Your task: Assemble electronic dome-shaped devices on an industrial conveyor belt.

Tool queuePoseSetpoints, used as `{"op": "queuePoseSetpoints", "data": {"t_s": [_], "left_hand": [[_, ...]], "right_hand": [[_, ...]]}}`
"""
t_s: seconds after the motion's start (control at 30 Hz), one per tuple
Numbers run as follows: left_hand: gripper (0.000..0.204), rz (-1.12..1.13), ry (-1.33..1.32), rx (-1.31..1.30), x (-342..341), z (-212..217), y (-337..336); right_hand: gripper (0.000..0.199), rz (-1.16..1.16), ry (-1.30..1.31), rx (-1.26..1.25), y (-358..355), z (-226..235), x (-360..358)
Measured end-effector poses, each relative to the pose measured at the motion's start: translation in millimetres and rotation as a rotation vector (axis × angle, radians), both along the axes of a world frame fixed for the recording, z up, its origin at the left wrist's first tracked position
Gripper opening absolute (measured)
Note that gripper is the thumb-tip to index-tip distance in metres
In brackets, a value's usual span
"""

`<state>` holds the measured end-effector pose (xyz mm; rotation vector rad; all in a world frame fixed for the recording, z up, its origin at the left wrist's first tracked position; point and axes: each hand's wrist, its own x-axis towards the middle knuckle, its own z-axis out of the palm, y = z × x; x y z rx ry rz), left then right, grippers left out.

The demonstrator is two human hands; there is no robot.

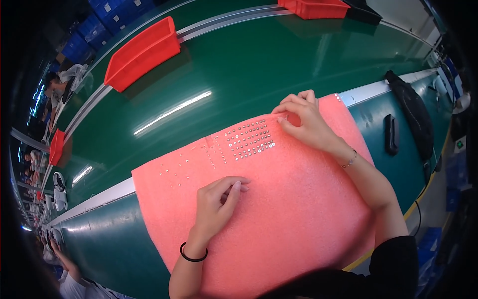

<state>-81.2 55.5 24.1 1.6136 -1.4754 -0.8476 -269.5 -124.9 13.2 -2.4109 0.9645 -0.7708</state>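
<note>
A pink foam sheet (298, 209) lies across the near edge of the green bench. Rows of small shiny metal pieces (249, 139) sit in a grid on its far part, with scattered ones further left. My right hand (306, 122) rests at the grid's right end, thumb and forefinger pinched at a tiny piece. My left hand (216, 204) lies on the foam nearer me, fingers curled toward the thumb; whether it holds a small piece I cannot tell. A black band is on the left wrist, a thin bracelet on the right.
A green conveyor belt (239, 65) runs past the foam. Red bins stand on it at upper left (142, 52), top (313, 7) and far left (56, 146). A black bag (413, 114) and a black flat object (392, 133) lie at right. Other people work at far left.
</note>
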Motion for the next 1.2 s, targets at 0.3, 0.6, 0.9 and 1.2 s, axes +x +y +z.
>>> {"op": "queuePoseSetpoints", "data": {"t_s": [0.3, 0.6, 0.9, 1.2], "left_hand": [[0.021, 0.001, 0.002, -0.001, 1, 0, 1], [0.019, 0.01, -0.008, 0.002, 0, 1, 0], [0.017, 0.022, -0.002, 0.006, 0, -1, 0], [0.019, 0.022, 0.026, 0.016, 1, 1, 1]], "right_hand": [[0.013, -0.004, 0.006, -0.163, 3, -6, 6], [0.013, 0.005, -0.018, -0.183, 3, -7, 9], [0.014, 0.007, -0.019, -0.156, 3, -7, 9], [0.013, -0.006, -0.067, -0.167, 2, -7, 11]]}}
